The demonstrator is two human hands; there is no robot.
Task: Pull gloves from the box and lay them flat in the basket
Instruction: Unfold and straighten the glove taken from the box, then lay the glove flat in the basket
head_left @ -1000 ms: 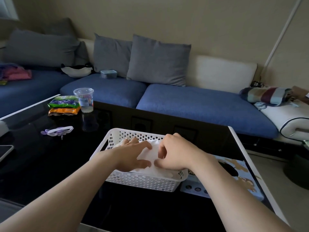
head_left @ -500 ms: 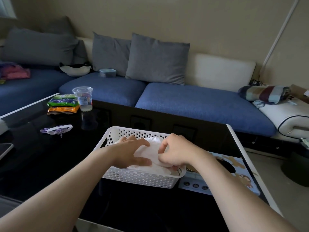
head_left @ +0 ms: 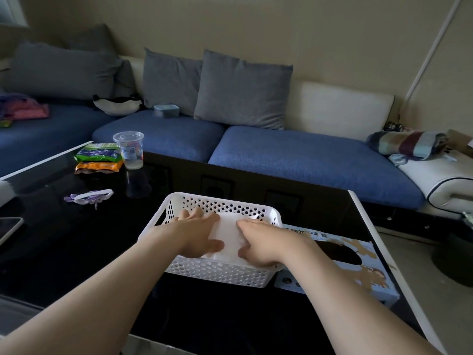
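A white perforated basket (head_left: 220, 271) stands on the black glass table in front of me. Thin white gloves (head_left: 230, 235) lie inside it. My left hand (head_left: 197, 233) presses flat on the gloves' left side, fingers spread. My right hand (head_left: 261, 242) lies flat on their right side, fingers stretched toward the basket's far wall. The glove box (head_left: 358, 267), pale blue with a dark oval opening on top, sits right beside the basket on its right, partly hidden by my right forearm.
On the black table (head_left: 64, 239) are a clear plastic cup (head_left: 130, 149), two snack bags (head_left: 98, 161), a purple and white item (head_left: 89, 197) and a phone (head_left: 7, 228) at the left edge. A blue sofa with grey cushions runs behind the table.
Both hands have gone from curled, pinching the glove, to lying flat and spread apart on it. The camera view has shifted slightly.
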